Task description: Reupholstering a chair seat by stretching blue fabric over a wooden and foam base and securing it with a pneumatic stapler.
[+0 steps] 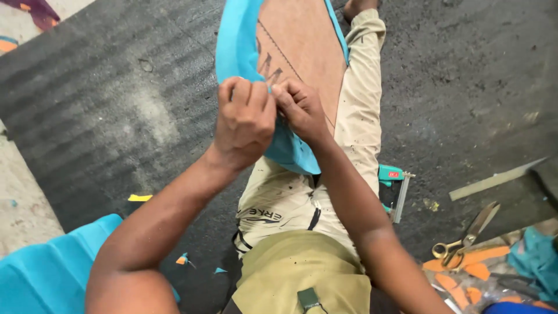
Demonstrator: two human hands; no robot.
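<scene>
The blue cloth [238, 40] is pinched at its edge by the left hand [245, 119] and right hand [302, 110], side by side. The board [302, 43] is stretched away along the leg [360, 99].

A bright turquoise fabric strip [238, 46] edges a reddish-brown curved board [302, 40] marked with a dark dotted line. Beige work trousers [360, 110] show dark speckles. A dark grey ribbed rubber mat [104, 116] lies beneath. Yellow-handled scissors [465, 235] rest among orange foam scraps [471, 264]
</scene>
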